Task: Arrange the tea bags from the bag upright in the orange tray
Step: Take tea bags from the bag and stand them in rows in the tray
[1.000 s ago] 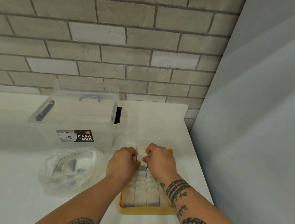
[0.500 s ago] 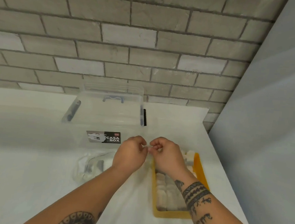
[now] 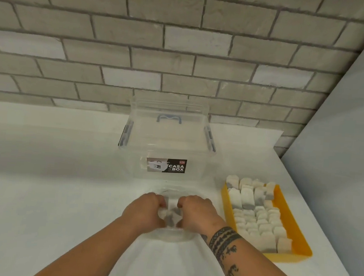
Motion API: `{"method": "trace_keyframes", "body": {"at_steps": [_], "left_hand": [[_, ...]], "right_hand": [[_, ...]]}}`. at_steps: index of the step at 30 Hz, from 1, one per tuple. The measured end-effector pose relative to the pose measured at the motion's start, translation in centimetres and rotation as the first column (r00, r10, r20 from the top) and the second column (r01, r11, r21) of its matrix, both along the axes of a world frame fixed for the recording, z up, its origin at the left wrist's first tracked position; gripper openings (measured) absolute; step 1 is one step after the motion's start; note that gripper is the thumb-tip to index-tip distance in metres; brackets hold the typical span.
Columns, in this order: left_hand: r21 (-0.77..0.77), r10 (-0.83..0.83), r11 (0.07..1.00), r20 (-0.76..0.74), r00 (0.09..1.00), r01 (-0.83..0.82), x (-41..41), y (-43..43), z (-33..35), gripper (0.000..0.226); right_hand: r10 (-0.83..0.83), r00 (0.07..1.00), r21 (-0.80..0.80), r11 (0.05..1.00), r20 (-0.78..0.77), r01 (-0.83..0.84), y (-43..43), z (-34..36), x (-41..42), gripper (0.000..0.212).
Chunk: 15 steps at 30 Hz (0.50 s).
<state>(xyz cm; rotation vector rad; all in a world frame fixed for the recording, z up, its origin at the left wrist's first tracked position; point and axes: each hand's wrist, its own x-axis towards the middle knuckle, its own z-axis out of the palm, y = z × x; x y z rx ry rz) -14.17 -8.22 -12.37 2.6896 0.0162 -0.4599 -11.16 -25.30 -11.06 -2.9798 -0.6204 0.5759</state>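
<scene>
- The task looks well along: the orange tray (image 3: 286,205), by the right edge of the worktop (image 3: 51,181), is packed almost wall to wall with tea bags (image 3: 255,214).
- They stand on edge in several rows running front to back. The front rows are tight and even. A few at the tray's far end sit higher and lean a little, so those may need straightening.
- A narrow gap shows along the tray's right wall, and that seems to be the only room left.
- The bag (image 3: 168,235), clear and crumpled, lies near the middle of the worktop, left of the tray and just in front of a clear box (image 3: 167,141).
- Little is left in it: between the hands one pale shape with a dark patch shows through the plastic, probably the last tea bags (image 3: 170,217). I cannot count them.
- The left hand (image 3: 146,209) is curled tight on the bag's left side, with plastic bunched in the fingers.
- The right hand (image 3: 196,211) grips the bag's right side the same way, knuckles up. Together they seem to be holding the mouth apart or gathering the contents.
- Neither hand holds a loose tea bag, so the step in hand is likely getting at the leftovers.
- The clear box stands at the back edge of the worktop against the brick wall (image 3: 184,50), lid on, with a label (image 3: 166,165) reading CASA BOX. I cannot tell what it holds, if anything.
</scene>
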Motion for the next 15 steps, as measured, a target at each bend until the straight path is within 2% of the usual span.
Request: {"method": "trace_keyframes", "body": {"at_steps": [3,5,9,11,13,15], "left_hand": [[0.072,-0.081,0.994,0.002,0.997,0.081,-0.6,0.2,-0.8,0.068],[0.144,-0.125,0.982,-0.007,0.992,0.125,-0.9,0.2,-1.1,0.078],[0.178,-0.15,0.973,-0.009,0.989,0.149,-1.1,0.2,-1.6,0.083],[0.183,-0.163,0.97,0.006,0.987,0.159,-1.0,0.3,-1.7,0.084],[0.151,-0.158,0.976,0.008,0.987,0.155,-1.0,0.4,-1.6,0.085],[0.064,-0.122,0.99,-0.012,0.992,0.122,-1.0,0.6,-1.3,0.081]], "right_hand": [[0.009,1.0,-0.032,0.999,0.007,-0.009,0.3,-1.2,-0.8,0.065],[-0.006,0.999,-0.035,0.999,0.037,0.008,0.8,-2.0,-1.3,0.068],[-0.129,0.991,0.059,0.99,0.018,0.128,1.3,-2.7,-1.5,0.056],[-0.139,0.99,0.082,0.987,0.012,0.137,1.4,-2.8,-1.6,0.052],[-0.121,0.993,0.092,0.988,0.004,0.12,1.4,-2.8,-1.8,0.043],[-0.143,0.989,0.167,0.975,-0.037,0.147,1.0,-2.5,-1.6,0.032]]}}
